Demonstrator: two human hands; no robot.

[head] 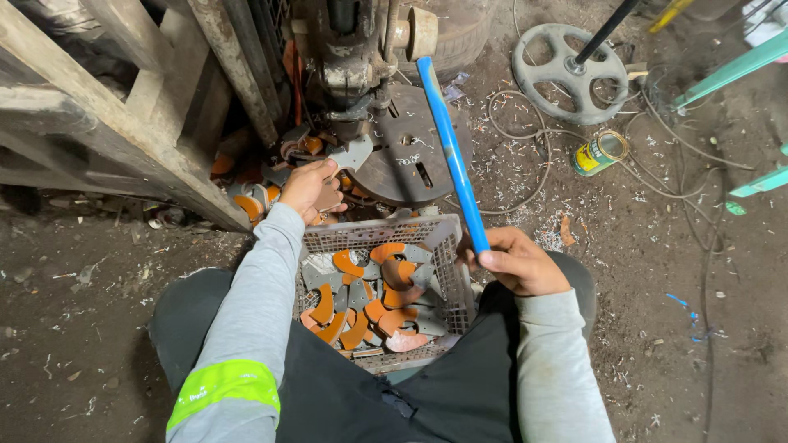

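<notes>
- The left hand (310, 189) was closed on a flat grey metal plate (351, 152) by the machine's round table (410, 156), fingers curled over its near end, likely to steady it there.
- The right hand (517, 262) was clamped around the lower end of a blue lever (451, 152), a smooth, straight bar slanting up to the machine (353, 49).
- Between the knees sat a grey mesh crate (447, 262) of curved cut-outs (361, 299), rusty orange and dull grey, within easy reach.
- More cut-outs lay heaped by the machine's foot.
- A spoked wheel (570, 74), a tin can (600, 152) and loose wires rested on the gritty, shaving-strewn floor (74, 312).
</notes>
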